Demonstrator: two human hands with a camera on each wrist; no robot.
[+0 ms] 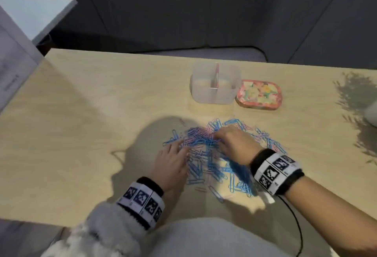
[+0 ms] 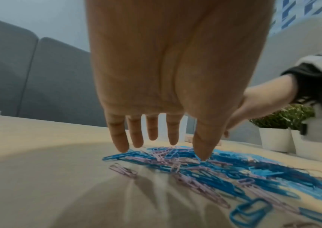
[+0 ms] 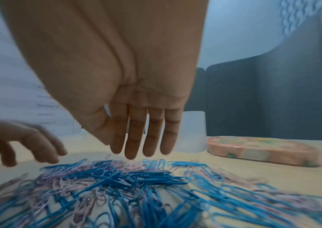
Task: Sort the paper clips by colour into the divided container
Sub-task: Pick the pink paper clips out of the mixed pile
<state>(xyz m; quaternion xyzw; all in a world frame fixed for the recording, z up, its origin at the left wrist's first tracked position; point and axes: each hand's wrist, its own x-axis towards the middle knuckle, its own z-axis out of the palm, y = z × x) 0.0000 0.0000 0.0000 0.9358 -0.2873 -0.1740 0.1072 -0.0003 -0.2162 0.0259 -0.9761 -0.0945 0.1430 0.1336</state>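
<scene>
**Sorting not yet begun: both hands spread over mixed clip pile**

Step in hand, as judged: spreading or raking the heap ahead of a first pick. No clip lifted, none seen in the container.

Left hand (image 1: pixel 172 163): fingers (image 2: pixel 120 138) straight and slightly splayed, tips down on the left edge of the heap; thumb tip pressing among the clips. Nothing pinched.

Right hand (image 1: pixel 234 141): fingers (image 3: pixel 152 135) straight and close together, tips hovering just above or barely touching the far part of the heap. Contact not certain owing to blur. Nothing held.

Blue and pale pink wire paper clips (image 1: pixel 212 154): loose, tangled heap on the light wood-grain tabletop (image 1: pixel 91 114), directly under and between both sets of fingertips, colours thoroughly intermixed.

Clear plastic divided container (image 1: pixel 215 83): beyond the fingertips, apart from the heap, upright, central partition visible, both compartments apparently empty. Floral-patterned pink lid (image 1: pixel 259 95) lying just beside it, to its right.

Next move, as judged: single out clips of one colour, close finger and thumb on them, carry forward past the heap to one compartment. Tangling likely to drag stray clips of the other colour along.
</scene>
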